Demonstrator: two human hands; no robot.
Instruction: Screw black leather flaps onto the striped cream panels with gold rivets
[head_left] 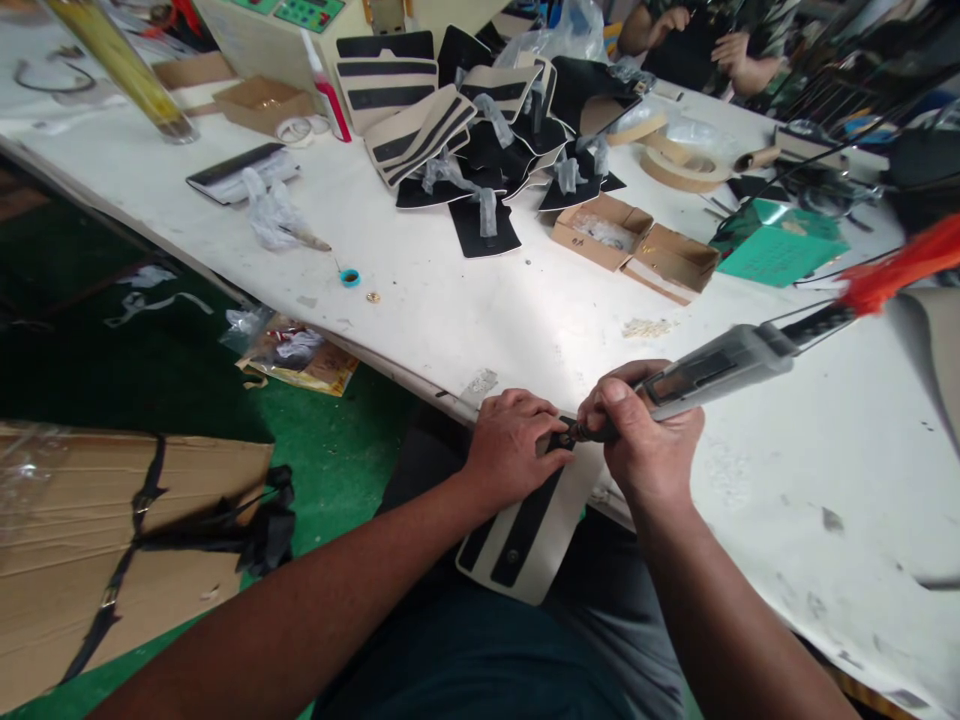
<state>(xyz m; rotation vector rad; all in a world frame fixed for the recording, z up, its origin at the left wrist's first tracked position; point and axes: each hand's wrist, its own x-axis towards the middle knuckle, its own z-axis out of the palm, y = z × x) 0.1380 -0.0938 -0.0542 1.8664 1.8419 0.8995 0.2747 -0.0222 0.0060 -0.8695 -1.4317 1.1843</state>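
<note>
My left hand (pixel 514 440) is closed, pinching the top edge of a beige panel with black stripes (pixel 529 530) that hangs over the table's near edge onto my lap. My right hand (pixel 645 440) is wrapped round the front of a grey electric screwdriver (pixel 712 365), whose tip meets a small dark fitting on the panel right by my left fingertips. The tool's body slants up to the right, ending at an orange cable (pixel 900 265).
A pile of similar beige-and-black panels (pixel 480 130) lies at the back of the white table (pixel 465 300). Small cardboard boxes (pixel 637 245), tape rolls (pixel 682 160) and a green sheet (pixel 776 245) sit right. Another person's hands (pixel 705 45) work at the far side. Cardboard (pixel 97 540) lies on the green floor.
</note>
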